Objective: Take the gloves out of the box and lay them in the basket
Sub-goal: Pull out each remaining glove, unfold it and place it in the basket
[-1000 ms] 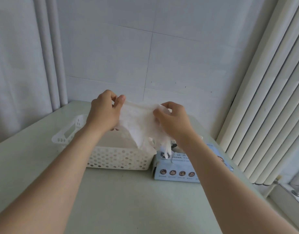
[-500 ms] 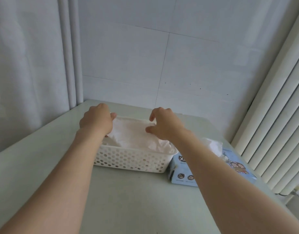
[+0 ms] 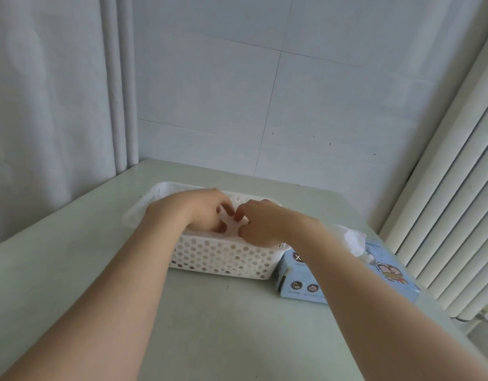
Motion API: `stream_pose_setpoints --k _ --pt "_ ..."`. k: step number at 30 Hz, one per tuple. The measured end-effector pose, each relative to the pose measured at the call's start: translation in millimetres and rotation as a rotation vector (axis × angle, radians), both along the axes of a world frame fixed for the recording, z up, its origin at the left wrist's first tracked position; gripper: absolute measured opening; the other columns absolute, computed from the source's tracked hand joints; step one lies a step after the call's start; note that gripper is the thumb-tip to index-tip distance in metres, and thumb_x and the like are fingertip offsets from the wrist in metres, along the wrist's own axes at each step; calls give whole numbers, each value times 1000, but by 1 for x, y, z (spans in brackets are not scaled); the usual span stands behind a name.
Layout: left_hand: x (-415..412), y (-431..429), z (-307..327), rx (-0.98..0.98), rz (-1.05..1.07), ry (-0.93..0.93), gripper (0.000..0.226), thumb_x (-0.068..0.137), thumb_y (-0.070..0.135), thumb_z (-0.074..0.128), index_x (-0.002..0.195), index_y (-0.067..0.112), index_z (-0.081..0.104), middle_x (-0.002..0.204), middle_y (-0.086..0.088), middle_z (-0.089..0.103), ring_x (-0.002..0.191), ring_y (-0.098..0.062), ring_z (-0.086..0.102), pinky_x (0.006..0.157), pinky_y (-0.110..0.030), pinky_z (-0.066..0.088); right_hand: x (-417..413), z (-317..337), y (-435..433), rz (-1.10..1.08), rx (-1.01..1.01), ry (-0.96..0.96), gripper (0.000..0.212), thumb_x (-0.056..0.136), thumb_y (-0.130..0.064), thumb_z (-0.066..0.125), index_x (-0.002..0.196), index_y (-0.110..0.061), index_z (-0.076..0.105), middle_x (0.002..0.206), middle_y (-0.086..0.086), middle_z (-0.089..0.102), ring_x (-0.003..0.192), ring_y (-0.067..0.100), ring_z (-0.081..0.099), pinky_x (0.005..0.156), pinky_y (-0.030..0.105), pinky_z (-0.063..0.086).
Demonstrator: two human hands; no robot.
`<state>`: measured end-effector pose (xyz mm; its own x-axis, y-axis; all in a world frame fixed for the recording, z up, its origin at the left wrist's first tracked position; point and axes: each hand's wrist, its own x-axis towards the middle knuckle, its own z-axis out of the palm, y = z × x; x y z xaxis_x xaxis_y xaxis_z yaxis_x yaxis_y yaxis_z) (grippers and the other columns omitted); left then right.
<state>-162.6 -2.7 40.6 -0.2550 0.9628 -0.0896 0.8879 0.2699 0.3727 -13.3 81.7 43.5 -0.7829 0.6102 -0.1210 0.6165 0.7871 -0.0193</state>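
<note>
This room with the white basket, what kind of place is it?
Probably a corner of a home or office: a pale table pushed against a tiled wall, a grey curtain on the left and vertical blinds on the right.

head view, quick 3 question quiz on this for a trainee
1. True or false: the left hand and the right hand both reach into the basket.
2. The box stands: A) left of the basket, B) right of the basket, C) inside the basket.
3. Fill in: a white glove sticks out of the top of the ___.
Key: 1 true; 2 B; 3 box.
</note>
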Motion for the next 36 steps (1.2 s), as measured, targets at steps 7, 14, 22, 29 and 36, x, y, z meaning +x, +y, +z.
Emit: stream_pose_setpoints --k 7,14,22,29,36 --pt "10 4 1 -93 -17 79 52 99 30 66 149 35 55 147 5 58 128 -19 59 105 -34 46 14 -6 -5 30 68 307 39 98 -13 47 121 -24 76 108 3 73 95 24 67 87 42 60" --pt "42 15 13 373 -110 5 32 107 13 51 123 27 74 123 5 70 99 -7 64 84 -21 45 58 -28 2 -62 242 932 30 94 -7 50 102 -17 77 77 -4 68 66 19 61 61 39 55" --pt "108 27 -1 446 -285 38 33 108 15 46 124 23 73 127 6 72 115 -11 67 102 -31 53 124 -41 19 -298 383 1025 43 84 -24 33 107 -22 69 97 -3 68 97 24 58 91 44 42" --pt "140 32 -24 370 -385 215 24 103 39 53 115 25 70 110 4 70 108 -20 61 104 -45 44 160 -42 25 -755 234 713 39 95 -45 43 101 -15 67 89 2 58 96 30 47 87 42 27" --pt "139 34 -26 361 -362 250 28 102 48 57 117 25 64 109 8 71 103 -22 62 106 -37 37 153 -42 21 -573 55 1009 25 83 -30 56 61 -18 54 55 -5 52 69 22 53 82 38 41"
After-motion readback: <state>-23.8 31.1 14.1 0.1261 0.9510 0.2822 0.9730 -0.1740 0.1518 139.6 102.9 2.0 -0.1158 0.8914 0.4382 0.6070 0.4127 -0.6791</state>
